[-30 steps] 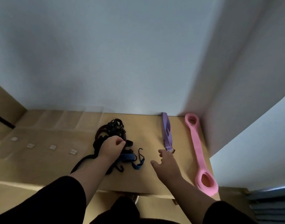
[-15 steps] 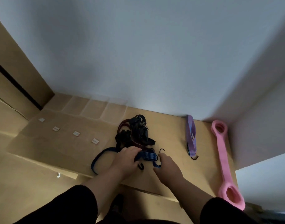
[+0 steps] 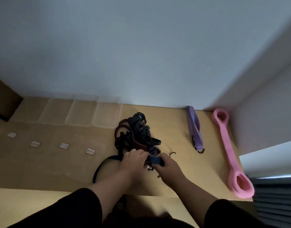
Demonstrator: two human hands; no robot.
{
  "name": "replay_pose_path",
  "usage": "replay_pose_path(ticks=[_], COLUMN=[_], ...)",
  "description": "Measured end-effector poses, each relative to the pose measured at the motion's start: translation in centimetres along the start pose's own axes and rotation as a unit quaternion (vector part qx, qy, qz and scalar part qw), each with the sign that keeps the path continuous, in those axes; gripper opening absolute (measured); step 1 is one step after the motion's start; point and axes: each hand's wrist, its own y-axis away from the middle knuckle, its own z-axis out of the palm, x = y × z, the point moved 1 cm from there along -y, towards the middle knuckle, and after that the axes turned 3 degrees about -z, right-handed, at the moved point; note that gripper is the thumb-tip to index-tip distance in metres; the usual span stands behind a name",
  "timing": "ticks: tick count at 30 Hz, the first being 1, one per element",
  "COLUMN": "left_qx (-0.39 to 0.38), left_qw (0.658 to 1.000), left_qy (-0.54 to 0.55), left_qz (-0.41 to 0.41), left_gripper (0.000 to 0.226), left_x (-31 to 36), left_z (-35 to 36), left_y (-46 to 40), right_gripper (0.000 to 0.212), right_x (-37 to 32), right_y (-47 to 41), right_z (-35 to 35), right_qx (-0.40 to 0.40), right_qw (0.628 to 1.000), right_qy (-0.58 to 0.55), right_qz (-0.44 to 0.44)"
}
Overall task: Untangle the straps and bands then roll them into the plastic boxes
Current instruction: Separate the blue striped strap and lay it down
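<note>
**Both hands on the blue cord at the near edge of the tangle**

Your left hand (image 3: 133,159) and right hand (image 3: 166,167) meet over the near side of the tangle (image 3: 136,132), forearms running in from the bottom of the view, dark sleeves pushed up past the wrists. Fingers of both hands curl round a short bundle of blue cord (image 3: 155,159); the left closes on its left end, the right on its right end, knuckles up.

That cord is ribbed, several parallel strands side by side. Behind it the tangle is a heap of flat black webbing and a dark red elastic loop, knotted together. A dark blue strap (image 3: 102,167) curves out from under your left wrist toward the near left. A small wire hook (image 3: 172,153) lies just beyond your right hand. Well to the right, a flat purple strap (image 3: 195,127) lies straight, and beyond it a thick pink band (image 3: 227,150) with a loop at each end lies near the right wall.

Clear plastic boxes (image 3: 106,112) stand in a row against the back wall, left of the tangle; small white tags (image 3: 90,151) lie in a line in front of them. All rests on a tan tabletop (image 3: 42,165). Its near edge passes under your forearms; the pink band's near loop sits right at the near right corner.
</note>
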Motion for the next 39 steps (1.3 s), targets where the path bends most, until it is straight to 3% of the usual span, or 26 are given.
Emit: replay_pose_path(ticks=[7,11,16,23,29,31,35,37,39], left_qx=[0.024,0.019,0.026,0.036,0.055,0.067,0.125,0.109,0.073], left_qw=[0.998,0.997,0.998,0.989,0.944,0.923,0.901,0.898,0.895], left_qy=[0.048,0.057,0.061,0.145,0.318,0.354,0.356,0.336,0.316], left_qz=[-0.031,-0.041,-0.02,0.016,0.076,0.135,0.216,0.261,0.306], left_gripper=[0.051,0.035,0.033,0.061,0.114,0.107,0.053,0.033,0.032], left_x=[-1.9,-3.5,-3.9,-3.9,-1.9,0.0,4.4,6.2,7.4], left_z=[-2.3,-3.8,-5.9,-8.7,-14.5,-17.6,-23.2,-24.9,-25.9], left_y=[0.2,0.4,0.1,-0.6,-1.4,-1.2,-0.4,-0.3,-0.2], right_gripper=[0.011,0.005,0.008,0.02,0.008,0.009,0.007,0.008,0.016], right_x=[-5.8,-10.2,-15.2,-21.1,-23.3,-23.0,-21.6,-20.7,-19.8], right_y=[1.4,2.2,3.5,5.6,8.0,8.4,8.8,8.8,9.0], right_z=[-4.1,-6.4,-8.7,-11.7,-13.3,-13.6,-14.1,-14.6,-15.3], right_qx=[0.117,0.173,0.205,0.243,0.255,0.256,0.272,0.286,0.297], right_qw=[0.986,0.948,0.907,0.832,0.828,0.838,0.86,0.866,0.867], right_qy=[-0.106,-0.241,-0.304,-0.401,-0.373,-0.358,-0.326,-0.316,-0.321], right_qz=[-0.051,-0.116,-0.205,-0.297,-0.332,-0.324,-0.285,-0.261,-0.239])
